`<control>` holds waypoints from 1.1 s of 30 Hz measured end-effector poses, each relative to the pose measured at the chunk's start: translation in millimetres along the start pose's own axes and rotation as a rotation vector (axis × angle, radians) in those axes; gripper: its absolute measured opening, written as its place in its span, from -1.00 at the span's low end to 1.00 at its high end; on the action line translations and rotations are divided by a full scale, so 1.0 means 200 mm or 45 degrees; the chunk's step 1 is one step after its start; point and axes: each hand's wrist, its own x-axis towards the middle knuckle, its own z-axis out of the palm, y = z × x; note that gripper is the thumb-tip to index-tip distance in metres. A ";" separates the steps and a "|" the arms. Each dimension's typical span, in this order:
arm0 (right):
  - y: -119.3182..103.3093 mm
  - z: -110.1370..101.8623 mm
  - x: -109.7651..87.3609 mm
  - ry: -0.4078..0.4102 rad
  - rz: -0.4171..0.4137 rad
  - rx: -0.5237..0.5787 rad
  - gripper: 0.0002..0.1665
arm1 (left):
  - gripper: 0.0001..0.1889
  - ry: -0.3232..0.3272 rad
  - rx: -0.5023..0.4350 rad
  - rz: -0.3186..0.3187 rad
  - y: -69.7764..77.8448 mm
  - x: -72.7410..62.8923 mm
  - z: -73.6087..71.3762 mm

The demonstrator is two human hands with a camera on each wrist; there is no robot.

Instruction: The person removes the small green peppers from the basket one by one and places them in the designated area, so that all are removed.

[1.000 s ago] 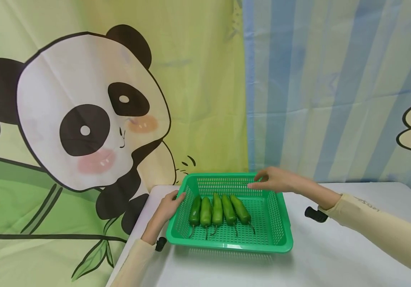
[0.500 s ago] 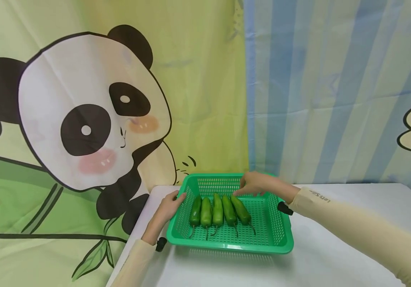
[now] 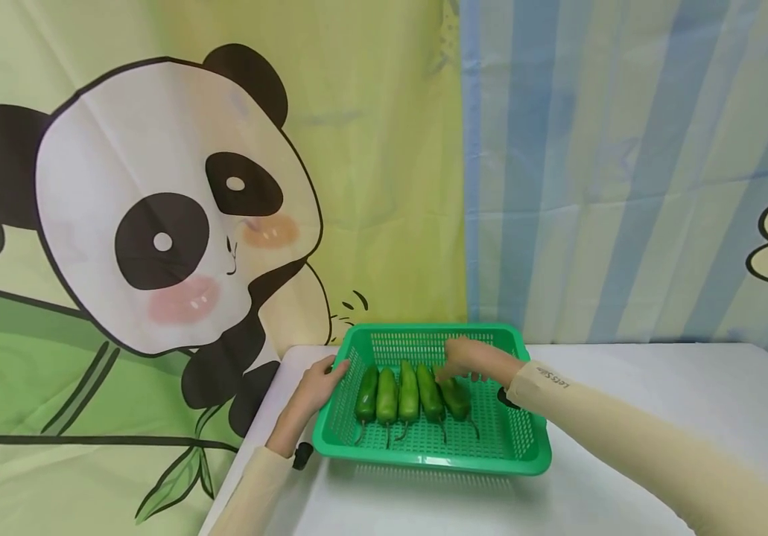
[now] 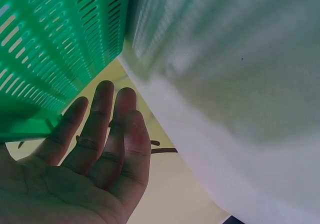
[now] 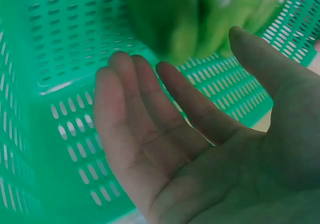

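Several long green peppers (image 3: pixel 408 392) lie side by side in a green plastic basket (image 3: pixel 432 461), stems toward the near side. My right hand (image 3: pixel 471 359) reaches in over the rightmost pepper (image 3: pixel 454 400), covering its far end. In the right wrist view, the fingers of my right hand (image 5: pixel 160 129) and its thumb are spread apart, with blurred peppers (image 5: pixel 200 19) beyond the fingertips. My left hand (image 3: pixel 316 385) rests at the basket's left rim, thumb side over it. The left wrist view shows the fingers of my left hand (image 4: pixel 95 159) extended outside the slotted basket wall (image 4: pixel 65 44).
The basket stands on a white table (image 3: pixel 625 402). Behind the table hang a striped curtain (image 3: pixel 571 186) and a yellow-green cloth printed with a panda (image 3: pixel 176 208). A dark wrist camera (image 3: pixel 302 455) sits below my left wrist.
My right hand has come left and down from the basket's far right rim to the rightmost pepper. The left hand, basket and peppers have stayed in place.
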 end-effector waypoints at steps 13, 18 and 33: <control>0.03 0.12 0.04 -0.019 -0.012 -0.090 -0.07 | -0.54 -0.003 -0.008 -0.006 0.00 -0.02 0.01; 0.03 0.15 0.05 -0.005 0.005 -0.086 -0.15 | -0.54 -0.004 0.003 -0.014 0.01 -0.02 0.00; 0.02 0.12 0.08 -0.014 0.014 -0.129 -0.40 | -0.48 0.001 0.017 -0.010 0.01 0.00 0.00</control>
